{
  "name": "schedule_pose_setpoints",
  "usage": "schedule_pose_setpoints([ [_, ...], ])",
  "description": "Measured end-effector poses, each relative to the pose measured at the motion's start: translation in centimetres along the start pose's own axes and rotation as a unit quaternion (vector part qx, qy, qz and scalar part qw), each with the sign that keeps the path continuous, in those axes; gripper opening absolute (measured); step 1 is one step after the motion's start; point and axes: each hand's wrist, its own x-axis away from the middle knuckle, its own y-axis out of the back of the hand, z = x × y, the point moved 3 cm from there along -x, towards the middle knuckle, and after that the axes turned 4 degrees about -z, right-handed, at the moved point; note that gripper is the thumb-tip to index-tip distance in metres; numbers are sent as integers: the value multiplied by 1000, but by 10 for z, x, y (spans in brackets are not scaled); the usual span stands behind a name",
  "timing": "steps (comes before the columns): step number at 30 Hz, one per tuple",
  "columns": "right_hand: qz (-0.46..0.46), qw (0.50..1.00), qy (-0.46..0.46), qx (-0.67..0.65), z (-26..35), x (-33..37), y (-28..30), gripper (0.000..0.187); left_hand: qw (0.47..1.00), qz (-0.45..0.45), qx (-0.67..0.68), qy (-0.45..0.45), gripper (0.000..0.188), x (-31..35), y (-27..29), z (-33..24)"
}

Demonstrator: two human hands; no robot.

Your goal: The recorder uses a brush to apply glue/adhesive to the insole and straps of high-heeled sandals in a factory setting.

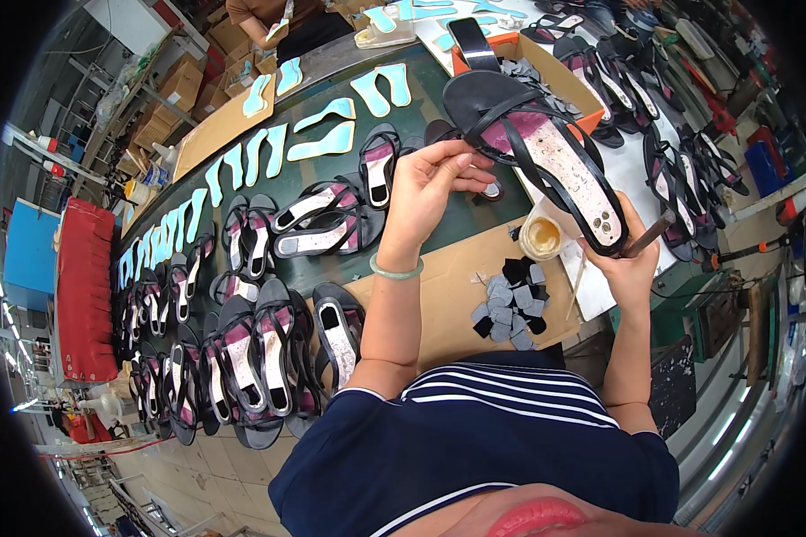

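In front of me a black strappy sandal point(560, 159) is held up and tilted, toe to the upper left. Its footbed is whitish with dark spots at the heel and a purple patch toward the toe. My right hand point(625, 268) grips its heel end, and a brown stick-like handle point(651, 234) also sticks out of that hand. My left hand point(430, 192), a pale green bangle on its wrist, is beside the straps. Its thumb and fingers are pinched together; what they hold, if anything, is hidden. Below lie small grey and black pads point(510, 300) on brown cardboard point(448, 313).
An open jar of yellowish paste point(540, 238) stands by the cardboard's right edge. Many sandals point(260, 345) line the green table's left side, with light-blue insole pieces point(322, 139) behind. An orange box point(582, 98) holds grey pads; a phone point(473, 43) leans there. Another person point(309, 27) is across.
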Motion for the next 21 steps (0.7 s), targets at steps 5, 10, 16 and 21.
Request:
schedule_pose_setpoints([
  [5,-6,1000,-10,11,2,2,-4,74,997,-54,49,5,15,2,-4,7],
  [10,-49,997,65,-5,15,1,-11,68,996,-89,29,-1,16,2,-7,13],
  [16,-48,987,110,109,13,5,-15,74,970,-165,-175,-17,14,4,-8,19],
  [21,-31,994,69,80,5,7,-19,72,983,-151,-105,-21,13,5,-11,27],
])
